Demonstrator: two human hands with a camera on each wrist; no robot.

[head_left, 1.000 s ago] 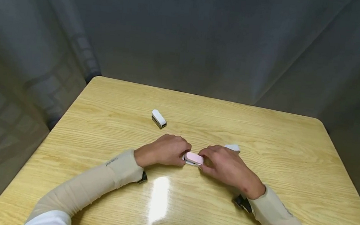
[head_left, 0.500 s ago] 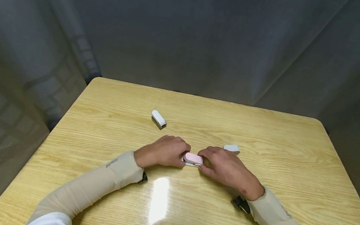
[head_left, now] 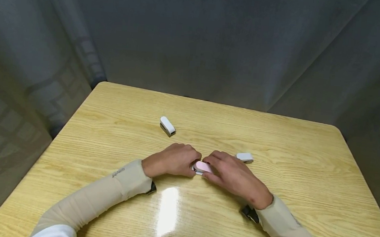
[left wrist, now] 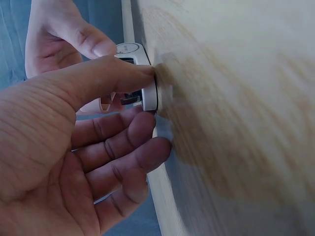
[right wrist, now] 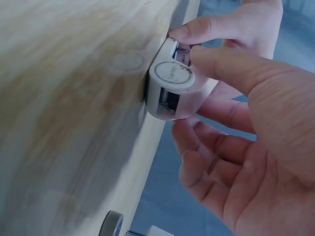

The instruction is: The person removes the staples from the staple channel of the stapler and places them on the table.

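Near the middle of the pale wooden table with its glossy grain (head_left: 276,141), a small pink-and-white plastic stapler (head_left: 203,167) lies between the two hands, its long axis running roughly left to right across the person's front. The left hand (head_left: 173,159) closes on the stapler's left end: in the left wrist view the thumb (left wrist: 106,78) presses along the top while the curled fingers sit under and beside the white end cap. The right hand (head_left: 231,173) comes from the opposite side, its thumb and forefinger pinching the pink body near the right end (the right wrist view shows the round white end face (right wrist: 173,73) just ahead of that thumb). Both hands touch the stapler, and neither is clearly nearer; the stapler sits straight ahead of each set of fingertips, resting on the tabletop. A second small white stapler (head_left: 167,126) lies well apart, farther off on the left, and a third white one (head_left: 244,157) rests just beyond the right hand's knuckles, not touched. Grey curtain (head_left: 197,40) closes off the far side.
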